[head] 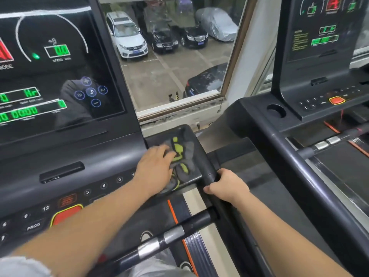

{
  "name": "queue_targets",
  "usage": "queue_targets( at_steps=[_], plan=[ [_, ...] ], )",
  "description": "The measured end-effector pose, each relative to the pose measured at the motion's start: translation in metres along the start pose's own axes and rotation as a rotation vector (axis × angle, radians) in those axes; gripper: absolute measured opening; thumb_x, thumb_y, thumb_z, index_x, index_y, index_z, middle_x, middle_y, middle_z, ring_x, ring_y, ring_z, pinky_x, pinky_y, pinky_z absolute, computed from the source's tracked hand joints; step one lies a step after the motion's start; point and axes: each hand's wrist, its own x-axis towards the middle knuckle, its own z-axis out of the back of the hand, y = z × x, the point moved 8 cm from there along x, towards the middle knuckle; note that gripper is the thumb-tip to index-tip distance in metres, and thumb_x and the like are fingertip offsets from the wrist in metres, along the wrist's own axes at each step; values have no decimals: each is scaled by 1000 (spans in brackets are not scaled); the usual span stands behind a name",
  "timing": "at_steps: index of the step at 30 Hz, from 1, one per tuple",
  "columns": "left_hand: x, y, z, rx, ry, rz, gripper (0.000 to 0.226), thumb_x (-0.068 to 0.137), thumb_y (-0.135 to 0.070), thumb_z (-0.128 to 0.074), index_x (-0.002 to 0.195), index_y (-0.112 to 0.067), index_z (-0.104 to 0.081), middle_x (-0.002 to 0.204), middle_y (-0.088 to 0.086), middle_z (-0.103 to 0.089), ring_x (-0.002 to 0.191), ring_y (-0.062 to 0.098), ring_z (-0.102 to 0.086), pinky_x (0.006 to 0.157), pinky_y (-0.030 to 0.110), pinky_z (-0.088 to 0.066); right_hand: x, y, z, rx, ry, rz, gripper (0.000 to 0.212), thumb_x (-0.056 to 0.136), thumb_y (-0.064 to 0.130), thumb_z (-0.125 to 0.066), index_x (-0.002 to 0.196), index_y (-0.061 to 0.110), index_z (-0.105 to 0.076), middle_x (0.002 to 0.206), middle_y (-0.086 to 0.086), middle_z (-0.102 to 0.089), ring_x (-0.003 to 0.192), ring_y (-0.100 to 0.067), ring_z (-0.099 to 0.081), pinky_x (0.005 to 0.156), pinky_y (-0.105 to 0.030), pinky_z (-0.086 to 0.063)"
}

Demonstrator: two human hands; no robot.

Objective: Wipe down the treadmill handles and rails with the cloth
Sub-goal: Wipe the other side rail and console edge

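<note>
Grey-and-lime cloth is lying in the console's side tray — my left hand is pressing it flat to wipe, my right hand is gripping the side rail — likely steadying me.

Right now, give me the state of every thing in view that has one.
cloth, crumpled on the console's side tray, partly under the left hand.
left hand, fingers laid out, pressing the cloth.
right hand, curled round the side rail.
near display, lit, speed reading 0.0.
neighbouring treadmill's display, lit.
front handlebar, no hand on it.
</note>
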Motion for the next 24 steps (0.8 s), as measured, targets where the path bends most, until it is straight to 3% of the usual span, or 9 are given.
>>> queue_targets(
  at_steps=[2,4,9,11,13,15,18,21,24],
  plan=[
    [9,-7,-10,5,24,187,49,76,-27,-76,122,-12,-66,130,16,-57,110,40,-55,101,49,-47,-2,0,0,-6,14,-7,59,73,50,-78,121,28,-52,101,10,-58,100,-20,-61,94,-40,-53],
    [-4,-29,-10,-35,0,222,53,77,-29,-75,125,-12,-63,132,15,-57,114,38,-53,104,50,-45,-3,0,0,-14,12,-16,66,73,51,-77,129,27,-52,106,8,-57,109,-22,-62,97,-42,-52],
    [-57,-56,-3,-28,24,-169,57,74,-30,-69,129,-18,-58,127,7,-57,109,32,-53,96,44,-48,-2,-1,0,-3,8,-5,54,63,54,-77,107,32,-57,107,9,-67,100,-20,-64,94,-44,-54],
    [-44,-36,-2,19,14,-214,51,82,-37,-57,128,-18,-60,126,8,-58,104,33,-55,90,46,-50,-4,0,0,13,8,14,58,67,54,-78,115,31,-57,114,9,-66,106,-22,-64,97,-43,-53],
    [-18,-15,-2,-6,-8,-78,50,87,-41,-49,128,-16,-63,124,11,-58,104,37,-55,88,47,-51,-7,-3,0,32,-6,15,71,73,56,-78,134,30,-55,127,7,-64,118,-23,-62,100,-41,-50],
    [-2,-14,-8,-19,23,87,46,89,-39,-56,127,-14,-63,121,13,-57,105,38,-53,90,47,-50,-9,-6,-2,34,-30,9,79,75,58,-76,144,31,-49,137,8,-61,127,-23,-59,102,-41,-48],
    [-19,-45,-9,-11,14,199,45,81,-34,-68,122,-15,-62,117,11,-55,101,35,-50,89,45,-47,-11,-7,-4,19,-48,30,69,72,63,-71,134,37,-54,129,10,-65,121,-22,-62,100,-41,-50],
    [-57,-73,-2,-34,-21,41,54,74,-29,-74,124,-16,-60,119,9,-54,100,32,-50,89,43,-46,-13,-9,-6,16,-83,47,49,75,57,-66,118,38,-57,114,12,-69,110,-21,-65,92,-37,-52],
    [-73,-68,2,-2,-21,-176,57,72,-28,-74,126,-18,-60,120,6,-56,99,29,-53,87,40,-47,-16,-10,-7,40,-99,57,46,82,51,-66,122,31,-52,109,9,-65,109,-23,-64,83,-34,-46]
  ],
)
